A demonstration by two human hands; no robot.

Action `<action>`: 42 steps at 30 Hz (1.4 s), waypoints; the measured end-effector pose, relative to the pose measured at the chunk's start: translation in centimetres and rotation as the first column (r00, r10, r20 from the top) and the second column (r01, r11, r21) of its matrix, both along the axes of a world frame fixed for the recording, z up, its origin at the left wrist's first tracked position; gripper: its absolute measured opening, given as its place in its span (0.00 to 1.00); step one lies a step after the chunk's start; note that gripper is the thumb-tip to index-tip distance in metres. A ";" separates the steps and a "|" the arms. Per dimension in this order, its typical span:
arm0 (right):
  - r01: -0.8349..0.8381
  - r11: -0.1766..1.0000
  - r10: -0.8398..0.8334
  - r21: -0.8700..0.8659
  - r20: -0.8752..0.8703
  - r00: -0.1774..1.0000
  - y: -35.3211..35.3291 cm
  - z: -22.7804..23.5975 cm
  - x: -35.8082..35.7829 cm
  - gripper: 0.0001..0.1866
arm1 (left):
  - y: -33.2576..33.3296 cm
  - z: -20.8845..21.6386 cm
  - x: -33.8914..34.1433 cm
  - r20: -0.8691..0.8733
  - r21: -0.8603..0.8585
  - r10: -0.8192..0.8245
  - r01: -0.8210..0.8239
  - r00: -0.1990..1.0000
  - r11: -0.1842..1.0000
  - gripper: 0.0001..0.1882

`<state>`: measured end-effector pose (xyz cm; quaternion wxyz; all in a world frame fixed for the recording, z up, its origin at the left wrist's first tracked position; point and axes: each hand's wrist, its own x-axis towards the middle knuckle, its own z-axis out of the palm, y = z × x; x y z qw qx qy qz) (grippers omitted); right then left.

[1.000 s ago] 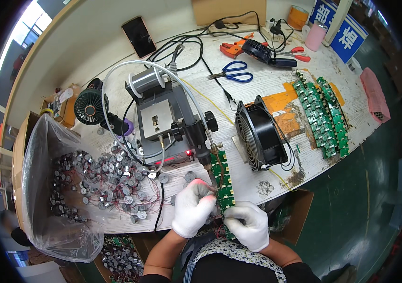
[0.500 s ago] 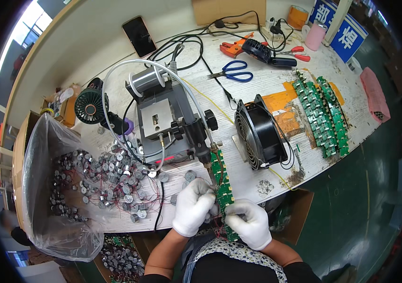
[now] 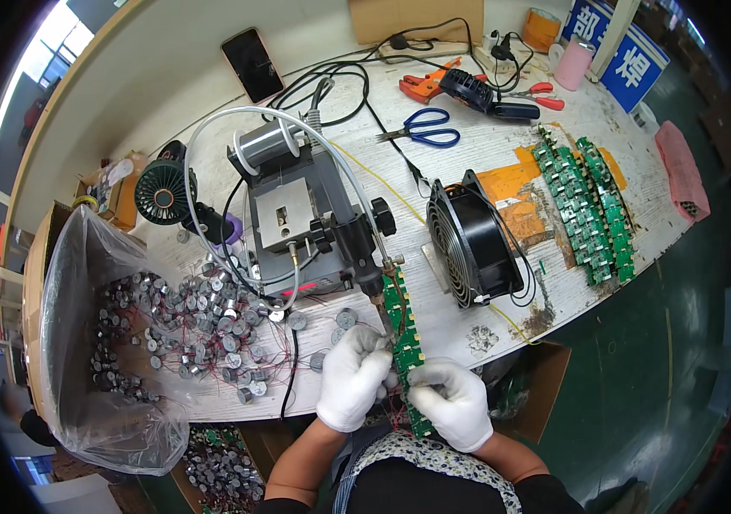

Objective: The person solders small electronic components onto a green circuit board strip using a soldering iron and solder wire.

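Observation:
A long strip of green circuit boards runs from under the clamped soldering iron toward my body, over the table's front edge. My left hand, in a white glove, is closed in a pinch at the strip's left edge, just below the iron's tip. What its fingertips hold is too small to tell. Gloved too, my right hand grips the strip's right edge lower down, thumb and fingers together. Thin red wires hang between the hands, and small round metal motors lie beside my left hand.
Left of the iron's stand lies a heap of wired motors, spilling from a plastic-lined box. A black square fan stands right of the strip. Farther right are more board strips. Blue scissors lie behind.
My left hand has shifted very slightly right, close to the iron's tip. My right hand stays at the strip's edge, its fingers barely moved.

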<state>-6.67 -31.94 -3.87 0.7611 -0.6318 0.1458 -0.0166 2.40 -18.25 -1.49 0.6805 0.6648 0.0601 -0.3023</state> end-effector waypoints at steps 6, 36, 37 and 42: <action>0.008 0.997 -0.002 0.081 -0.066 0.998 0.0 0.6 0.2 0.09 | 0.0 -0.1 0.1 0.005 -0.039 0.025 -0.025 1.000 0.999 0.06; 0.085 0.984 -0.063 0.158 -0.142 0.988 -0.3 1.7 1.8 0.38 | 1.5 -0.7 -0.7 0.167 0.064 -0.201 0.193 0.965 0.979 0.09; 0.105 0.985 -0.084 0.135 -0.154 0.985 -0.2 1.8 1.9 0.37 | 1.8 -1.0 -1.0 0.361 0.113 -0.177 0.145 0.916 0.983 0.09; 0.126 0.989 -0.112 0.083 -0.156 0.981 -0.2 1.6 1.8 0.35 | 6.4 1.9 -1.3 0.943 0.273 -0.144 -0.451 0.299 0.850 0.09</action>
